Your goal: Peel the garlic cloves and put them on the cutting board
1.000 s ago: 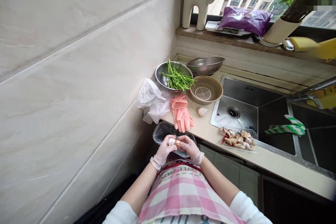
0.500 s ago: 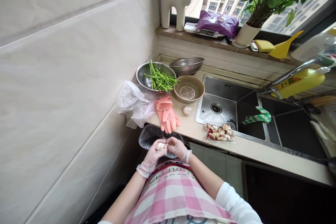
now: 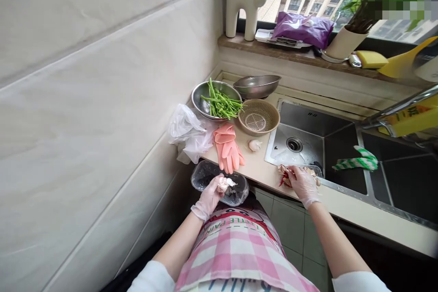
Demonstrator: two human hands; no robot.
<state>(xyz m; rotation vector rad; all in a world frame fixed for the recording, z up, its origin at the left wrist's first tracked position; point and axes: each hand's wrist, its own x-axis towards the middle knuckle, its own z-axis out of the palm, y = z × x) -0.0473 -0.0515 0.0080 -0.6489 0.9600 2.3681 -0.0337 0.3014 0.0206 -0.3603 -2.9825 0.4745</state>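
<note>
My left hand, in a clear disposable glove, is closed around a partly peeled garlic bulb, with loose white skin sticking out to its right. Below that bulb is a dark bin lined with a clear bag. My right hand, gloved the same way, reaches over a clear tray of garlic cloves and red chillies. Its fingertips are drawn together among the cloves; whatever they pinch is hidden. Another whole garlic bulb lies on the counter.
Pink rubber gloves and a white plastic bag lie at the counter's left. Behind are a steel bowl of green stalks, a brown basket and a tilted metal bowl. A double sink adjoins on the right.
My right hand has left the garlic bulb and moved right to the tray of cloves. My left hand still holds the bulb over the bin. The view has shifted slightly.
</note>
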